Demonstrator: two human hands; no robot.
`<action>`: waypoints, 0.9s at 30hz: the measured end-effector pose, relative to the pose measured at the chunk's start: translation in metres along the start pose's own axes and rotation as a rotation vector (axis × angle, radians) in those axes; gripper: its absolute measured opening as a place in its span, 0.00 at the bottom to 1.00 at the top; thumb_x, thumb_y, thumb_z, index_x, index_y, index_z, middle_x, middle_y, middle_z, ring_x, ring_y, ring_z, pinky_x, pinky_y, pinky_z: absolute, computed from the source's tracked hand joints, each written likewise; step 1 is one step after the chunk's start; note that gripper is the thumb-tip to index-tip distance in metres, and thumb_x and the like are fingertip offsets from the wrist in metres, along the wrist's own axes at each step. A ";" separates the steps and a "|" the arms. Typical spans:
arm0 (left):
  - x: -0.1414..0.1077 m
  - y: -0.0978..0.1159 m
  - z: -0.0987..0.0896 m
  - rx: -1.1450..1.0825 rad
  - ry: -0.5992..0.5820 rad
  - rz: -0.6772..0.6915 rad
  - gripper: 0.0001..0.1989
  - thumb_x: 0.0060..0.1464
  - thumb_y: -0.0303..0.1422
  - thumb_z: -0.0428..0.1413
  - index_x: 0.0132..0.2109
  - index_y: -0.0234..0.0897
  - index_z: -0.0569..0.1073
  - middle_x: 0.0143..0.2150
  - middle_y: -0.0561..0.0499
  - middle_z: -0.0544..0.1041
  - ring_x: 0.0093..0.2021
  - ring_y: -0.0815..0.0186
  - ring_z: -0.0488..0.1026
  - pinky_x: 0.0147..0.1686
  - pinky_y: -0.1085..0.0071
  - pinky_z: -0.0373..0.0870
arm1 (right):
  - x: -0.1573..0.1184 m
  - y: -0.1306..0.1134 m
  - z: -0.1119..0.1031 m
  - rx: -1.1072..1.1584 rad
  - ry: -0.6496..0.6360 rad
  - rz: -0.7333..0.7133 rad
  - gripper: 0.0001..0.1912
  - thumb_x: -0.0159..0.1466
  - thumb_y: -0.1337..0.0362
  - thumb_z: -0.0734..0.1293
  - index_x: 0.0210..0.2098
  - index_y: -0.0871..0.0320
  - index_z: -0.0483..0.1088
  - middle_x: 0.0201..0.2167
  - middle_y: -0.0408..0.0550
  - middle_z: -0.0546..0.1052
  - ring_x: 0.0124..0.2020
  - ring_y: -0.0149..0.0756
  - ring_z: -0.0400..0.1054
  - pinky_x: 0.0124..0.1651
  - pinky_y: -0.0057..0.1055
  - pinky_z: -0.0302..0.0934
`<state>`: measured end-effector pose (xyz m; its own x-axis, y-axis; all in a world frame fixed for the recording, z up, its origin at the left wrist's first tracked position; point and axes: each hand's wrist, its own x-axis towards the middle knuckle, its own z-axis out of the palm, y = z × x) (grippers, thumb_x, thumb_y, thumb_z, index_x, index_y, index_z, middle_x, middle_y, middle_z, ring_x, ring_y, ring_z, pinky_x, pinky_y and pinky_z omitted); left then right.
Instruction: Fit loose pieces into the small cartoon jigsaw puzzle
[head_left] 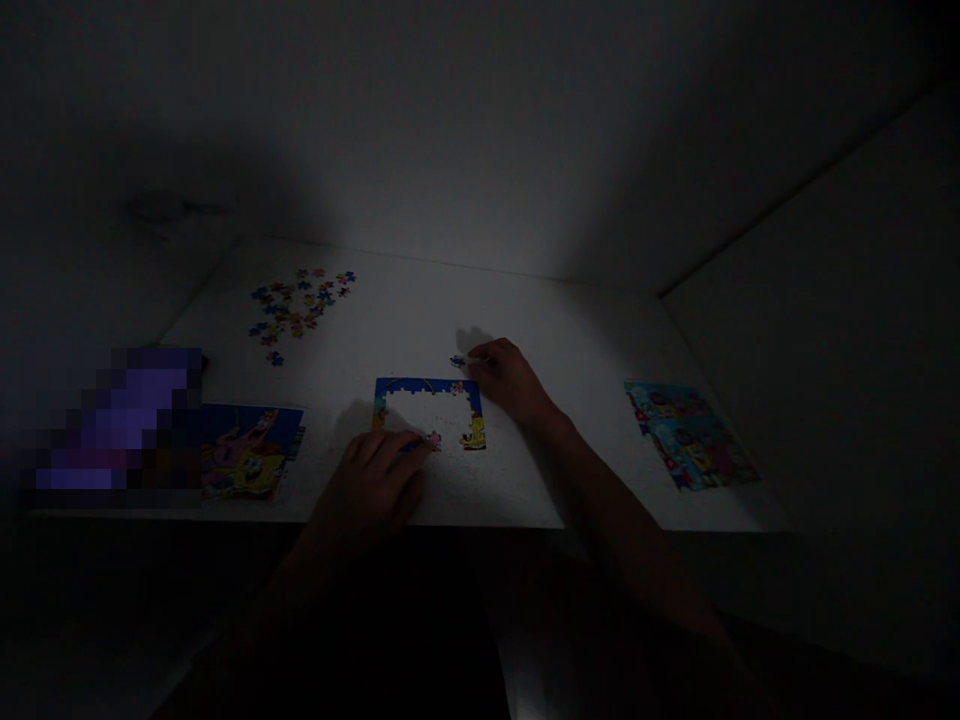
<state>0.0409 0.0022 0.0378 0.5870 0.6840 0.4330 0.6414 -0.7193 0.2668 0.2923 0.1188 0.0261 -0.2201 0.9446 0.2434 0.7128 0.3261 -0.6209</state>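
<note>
A partly joined jigsaw frame (409,385) lies on the white table, with blue along its top and yellow at its lower right corner. My left hand (379,475) covers its lower left part, fingers closed at a small pink puzzle piece (433,439) on the lower side. Just above the frame's top right corner, my right hand (510,378) is closed in a pinch at a small dark blue puzzle piece (457,361). The dim light blurs the fingertips, and the left hand hides the lower left of the frame.
Several loose puzzle pieces (296,310) are spread at the back left. A cartoon picture sheet (251,450) lies at the left, beside a blurred-out purple object (127,420). Another colourful picture (690,435) lies at the right. Walls border the table (555,320) behind and at the right.
</note>
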 end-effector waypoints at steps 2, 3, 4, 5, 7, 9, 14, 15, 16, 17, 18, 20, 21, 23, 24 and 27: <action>-0.001 0.000 0.003 0.015 -0.012 0.005 0.16 0.66 0.30 0.47 0.57 0.34 0.71 0.51 0.43 0.76 0.48 0.55 0.70 0.46 0.57 0.68 | 0.002 0.002 0.005 -0.020 0.001 -0.014 0.09 0.62 0.65 0.67 0.42 0.58 0.74 0.40 0.53 0.75 0.45 0.43 0.68 0.51 0.42 0.62; -0.001 0.000 0.003 0.019 -0.016 0.010 0.16 0.66 0.30 0.47 0.57 0.34 0.71 0.51 0.43 0.76 0.48 0.55 0.70 0.46 0.57 0.68 | 0.003 0.003 0.007 -0.033 0.006 -0.017 0.10 0.62 0.64 0.67 0.43 0.58 0.75 0.40 0.53 0.75 0.45 0.44 0.68 0.51 0.43 0.62; -0.002 0.000 0.004 0.022 -0.018 0.013 0.16 0.66 0.30 0.47 0.57 0.34 0.71 0.51 0.43 0.76 0.48 0.55 0.70 0.46 0.56 0.68 | 0.003 0.004 0.009 -0.044 0.011 -0.018 0.11 0.62 0.63 0.68 0.44 0.58 0.75 0.41 0.53 0.75 0.45 0.44 0.68 0.51 0.43 0.62; -0.002 0.000 0.004 0.022 -0.020 0.015 0.16 0.66 0.30 0.47 0.57 0.34 0.71 0.51 0.43 0.76 0.48 0.55 0.70 0.46 0.56 0.68 | 0.004 0.004 0.010 -0.053 0.016 -0.019 0.12 0.62 0.62 0.68 0.45 0.58 0.76 0.41 0.53 0.75 0.45 0.44 0.69 0.52 0.43 0.63; -0.004 -0.001 0.005 0.016 -0.022 0.012 0.16 0.66 0.29 0.47 0.56 0.34 0.71 0.51 0.43 0.76 0.48 0.56 0.70 0.47 0.57 0.68 | 0.005 0.006 0.013 -0.067 0.014 -0.031 0.14 0.63 0.60 0.68 0.46 0.57 0.76 0.41 0.53 0.75 0.46 0.44 0.69 0.52 0.44 0.63; -0.005 -0.001 0.005 0.007 -0.028 0.003 0.16 0.65 0.28 0.48 0.56 0.34 0.72 0.51 0.43 0.76 0.49 0.56 0.71 0.47 0.57 0.68 | 0.006 0.007 0.015 -0.078 0.002 -0.049 0.14 0.64 0.59 0.68 0.47 0.56 0.77 0.40 0.53 0.75 0.46 0.45 0.68 0.53 0.44 0.63; -0.004 0.000 0.004 -0.001 -0.056 -0.019 0.17 0.65 0.29 0.48 0.57 0.35 0.72 0.52 0.42 0.75 0.50 0.56 0.70 0.48 0.56 0.68 | 0.007 0.007 0.016 -0.107 -0.014 -0.024 0.14 0.63 0.59 0.69 0.47 0.54 0.78 0.40 0.54 0.73 0.46 0.45 0.68 0.51 0.43 0.64; -0.004 0.000 0.004 0.001 -0.060 -0.021 0.17 0.65 0.29 0.48 0.57 0.35 0.72 0.52 0.42 0.75 0.49 0.56 0.70 0.47 0.56 0.69 | 0.007 0.007 0.016 -0.103 -0.018 -0.015 0.13 0.63 0.60 0.69 0.47 0.54 0.79 0.40 0.54 0.73 0.46 0.45 0.68 0.51 0.43 0.64; -0.003 0.000 0.004 0.004 -0.063 -0.023 0.17 0.65 0.29 0.47 0.57 0.35 0.72 0.52 0.42 0.75 0.49 0.56 0.70 0.47 0.56 0.69 | 0.008 0.006 0.015 -0.096 -0.024 -0.004 0.13 0.63 0.61 0.69 0.46 0.53 0.79 0.39 0.53 0.73 0.46 0.45 0.68 0.51 0.43 0.64; -0.003 0.000 0.004 0.008 -0.065 -0.024 0.17 0.65 0.29 0.47 0.58 0.35 0.72 0.52 0.42 0.75 0.49 0.56 0.70 0.47 0.56 0.69 | 0.008 0.005 0.014 -0.086 -0.031 0.006 0.12 0.63 0.62 0.69 0.46 0.53 0.79 0.38 0.52 0.73 0.45 0.44 0.68 0.51 0.42 0.64; -0.003 0.000 0.004 0.009 -0.068 -0.023 0.17 0.65 0.29 0.47 0.58 0.35 0.71 0.52 0.42 0.75 0.49 0.55 0.70 0.47 0.56 0.69 | 0.009 0.004 0.013 -0.074 -0.038 0.017 0.12 0.62 0.63 0.69 0.45 0.53 0.79 0.38 0.52 0.74 0.45 0.43 0.69 0.50 0.42 0.64; -0.002 0.000 0.004 0.011 -0.076 -0.023 0.17 0.65 0.29 0.48 0.58 0.34 0.71 0.52 0.42 0.75 0.49 0.55 0.71 0.47 0.56 0.69 | 0.010 0.003 0.011 -0.047 -0.058 0.029 0.11 0.61 0.66 0.69 0.43 0.54 0.79 0.38 0.50 0.75 0.45 0.42 0.68 0.50 0.40 0.64; -0.002 0.000 0.004 0.012 -0.079 -0.026 0.18 0.65 0.29 0.48 0.58 0.34 0.70 0.52 0.42 0.75 0.49 0.55 0.71 0.48 0.56 0.68 | 0.011 0.002 0.009 -0.032 -0.067 0.031 0.10 0.61 0.67 0.69 0.42 0.54 0.79 0.38 0.50 0.75 0.45 0.42 0.68 0.51 0.40 0.63; -0.003 0.000 0.005 0.008 -0.083 -0.027 0.17 0.65 0.29 0.48 0.58 0.34 0.70 0.52 0.41 0.75 0.49 0.55 0.70 0.48 0.56 0.68 | 0.012 0.002 0.007 -0.008 -0.087 0.031 0.10 0.60 0.68 0.68 0.40 0.55 0.78 0.39 0.50 0.75 0.46 0.41 0.68 0.52 0.41 0.62; -0.003 0.000 0.005 0.005 -0.085 -0.029 0.17 0.65 0.29 0.47 0.58 0.34 0.70 0.52 0.41 0.75 0.49 0.55 0.70 0.48 0.56 0.68 | 0.012 0.001 0.005 0.002 -0.096 0.034 0.10 0.59 0.69 0.68 0.40 0.55 0.78 0.39 0.49 0.75 0.46 0.41 0.68 0.53 0.41 0.62; -0.003 0.000 0.005 -0.002 -0.085 -0.019 0.17 0.66 0.29 0.47 0.58 0.34 0.70 0.52 0.41 0.75 0.49 0.55 0.70 0.46 0.55 0.69 | 0.012 0.001 0.004 0.021 -0.103 0.052 0.08 0.58 0.69 0.69 0.38 0.55 0.76 0.39 0.49 0.75 0.45 0.41 0.68 0.52 0.42 0.62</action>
<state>0.0415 0.0014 0.0325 0.6149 0.7052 0.3531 0.6518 -0.7064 0.2757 0.2881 0.1305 0.0253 -0.2515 0.9586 0.1333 0.7114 0.2764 -0.6461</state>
